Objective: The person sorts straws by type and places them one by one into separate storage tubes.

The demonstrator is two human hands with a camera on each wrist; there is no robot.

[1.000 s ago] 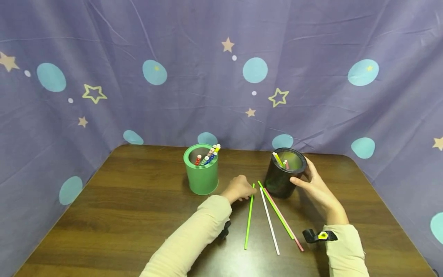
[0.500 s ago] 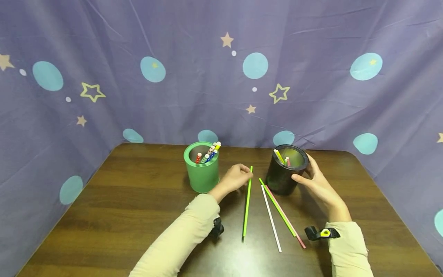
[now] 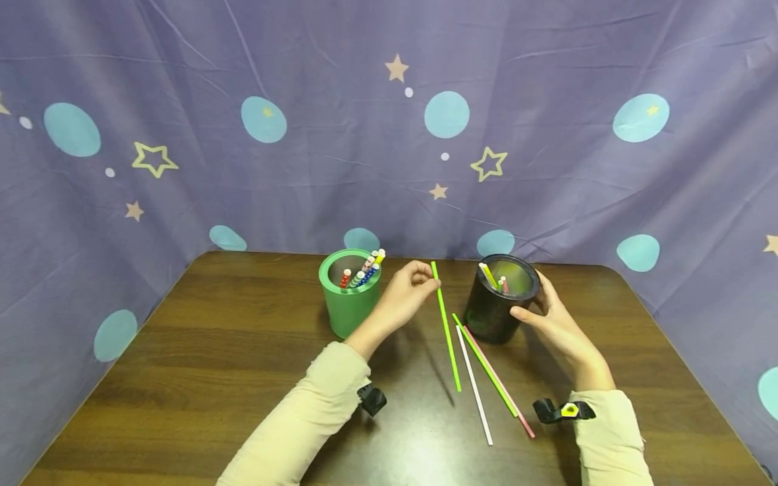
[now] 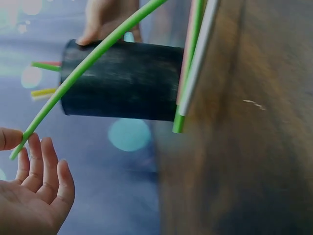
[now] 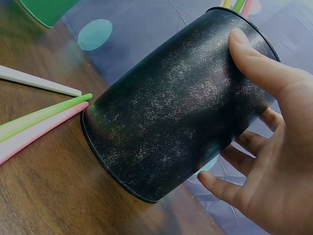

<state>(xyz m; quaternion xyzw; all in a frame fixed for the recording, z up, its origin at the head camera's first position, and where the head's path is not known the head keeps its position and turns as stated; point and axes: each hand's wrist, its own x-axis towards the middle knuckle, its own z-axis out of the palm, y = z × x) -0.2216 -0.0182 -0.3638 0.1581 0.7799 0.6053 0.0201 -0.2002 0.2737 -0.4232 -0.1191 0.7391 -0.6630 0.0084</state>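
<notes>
My left hand (image 3: 398, 300) pinches a light green straw (image 3: 448, 331) near its upper end, between thumb and fingertips. The straw slants down above the table, and its shadow lies apart from it. My right hand (image 3: 562, 331) holds a black cylindrical canister (image 3: 491, 314) at its right side, thumb in front and fingers behind, as the right wrist view shows. Yellow, green and pink straws poke out of this canister. Beside its base lie a white straw (image 3: 474, 385), another green straw (image 3: 489, 371) and a pink straw (image 3: 527, 428), the last two nearly side by side.
A green canister (image 3: 349, 310) with several patterned straws (image 3: 369, 275) stands to the left, partly behind the left forearm. The brown wooden table (image 3: 200, 364) reaches back to a purple curtain (image 3: 340, 175). Each wrist wears a black strap.
My left hand has picked the green straw up off the table and raised it, moving slightly left and back; the straw's lower end swung right. The right hand keeps its hold on the black canister.
</notes>
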